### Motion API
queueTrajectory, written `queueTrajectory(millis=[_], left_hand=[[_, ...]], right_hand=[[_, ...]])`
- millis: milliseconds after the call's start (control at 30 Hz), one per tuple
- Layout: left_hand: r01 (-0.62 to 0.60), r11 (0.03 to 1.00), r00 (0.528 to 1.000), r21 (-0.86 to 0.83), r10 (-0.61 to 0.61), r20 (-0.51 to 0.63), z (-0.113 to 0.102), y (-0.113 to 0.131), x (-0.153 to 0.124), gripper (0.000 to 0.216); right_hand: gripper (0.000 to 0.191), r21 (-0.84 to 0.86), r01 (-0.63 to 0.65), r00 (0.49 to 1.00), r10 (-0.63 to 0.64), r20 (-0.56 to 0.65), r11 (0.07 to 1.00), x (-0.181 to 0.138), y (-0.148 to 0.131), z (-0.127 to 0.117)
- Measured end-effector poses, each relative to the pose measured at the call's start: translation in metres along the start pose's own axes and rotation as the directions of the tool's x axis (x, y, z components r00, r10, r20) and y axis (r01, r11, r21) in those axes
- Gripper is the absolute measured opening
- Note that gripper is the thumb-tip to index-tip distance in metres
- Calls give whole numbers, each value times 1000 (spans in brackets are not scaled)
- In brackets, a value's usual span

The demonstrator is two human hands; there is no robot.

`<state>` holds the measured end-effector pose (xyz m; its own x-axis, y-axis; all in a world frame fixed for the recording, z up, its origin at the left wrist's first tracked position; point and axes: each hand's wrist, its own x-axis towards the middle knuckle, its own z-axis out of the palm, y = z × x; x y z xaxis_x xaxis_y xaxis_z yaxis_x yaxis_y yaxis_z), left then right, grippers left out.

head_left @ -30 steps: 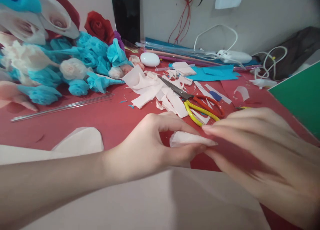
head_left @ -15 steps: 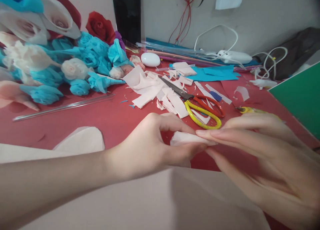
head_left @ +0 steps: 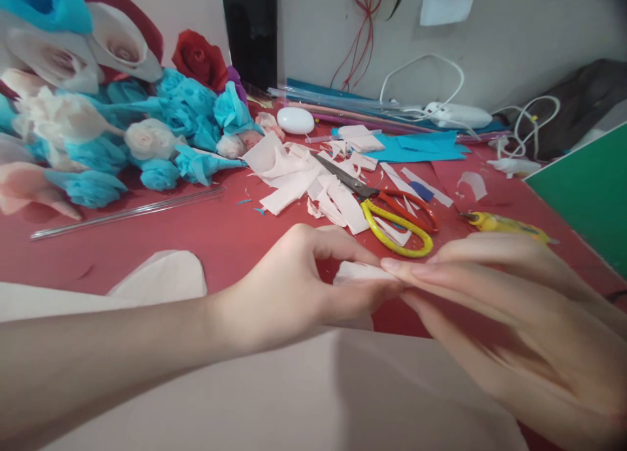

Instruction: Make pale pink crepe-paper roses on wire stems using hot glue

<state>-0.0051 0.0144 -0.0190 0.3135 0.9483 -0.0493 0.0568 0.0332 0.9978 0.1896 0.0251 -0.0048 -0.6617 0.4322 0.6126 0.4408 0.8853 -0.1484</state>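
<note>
Between my two hands is a small rolled piece of whitish crepe paper (head_left: 361,272). My left hand (head_left: 294,287) reaches in from the left and pinches it between thumb and fingers. From the right, the thumb and fingertips of my right hand (head_left: 509,294) close on the paper's right end, touching my left fingertips. Just beyond the hands lie scissors (head_left: 360,188) with one red and one yellow handle, on a heap of pale paper scraps (head_left: 294,170). A rounded pale paper piece (head_left: 161,274) lies left of my left hand.
Crepe paper flowers (head_left: 88,137) in blue, white and red fill the back left. Thin clear rods (head_left: 132,210) lie before them. A yellow cutter (head_left: 507,224) and a green board (head_left: 588,189) are at right. White cables (head_left: 455,114) run along the wall; large pale paper (head_left: 274,392) lies in front.
My right fingertips have shifted slightly left along the paper roll, covering more of its right end. More of the yellow cutter shows above my right hand. The view has tilted slightly.
</note>
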Motion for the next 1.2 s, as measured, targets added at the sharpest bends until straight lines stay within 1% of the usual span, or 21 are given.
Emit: queueTrajectory(millis=[67,200,300,433,567,700,767,800,867,967,1033,1133,1200], left_hand=[[3,1000,1000,-14,-3,5,0,0,0,22],[18,1000,1000,-24,-17,19,0,1,0,24],[62,998,998,4,-62,23,-1,0,0,22],[99,992,995,72,-102,25,-2,-3,-1,24],[111,990,993,85,-114,27,-2,-4,-1,26],[105,991,993,85,-108,39,-2,-4,0,23],[103,991,994,90,-107,34,-2,-4,0,21],[104,990,994,94,-107,32,-2,-4,0,21],[110,989,993,99,-114,32,-2,-5,-1,19],[107,990,993,94,-111,35,-2,-6,-3,14],[98,992,994,82,-101,37,-3,-6,-3,11],[89,995,995,47,-91,50,-3,-4,-2,12],[114,993,992,34,-116,57,-3,-2,-1,13]], right_hand=[[22,11,-17,1000,17,-1,1000,2,0,-2],[28,17,-39,998,39,49,999,7,-2,-6],[24,6,-59,997,58,42,998,6,-5,-4],[23,51,-183,981,179,74,982,3,-6,0],[27,122,-306,951,298,75,944,0,-8,1],[31,102,-421,906,414,82,901,-1,-12,2],[30,89,-458,889,454,66,884,-1,-13,1],[26,80,-468,884,464,62,880,0,-13,1],[18,51,-447,893,441,92,893,1,-12,-2],[16,-1,-373,919,369,137,928,3,-8,-6],[14,-9,-358,923,356,147,934,4,-6,-7],[10,40,-432,896,424,131,901,6,-6,-6],[8,83,-477,877,468,109,875,6,-5,-5]])
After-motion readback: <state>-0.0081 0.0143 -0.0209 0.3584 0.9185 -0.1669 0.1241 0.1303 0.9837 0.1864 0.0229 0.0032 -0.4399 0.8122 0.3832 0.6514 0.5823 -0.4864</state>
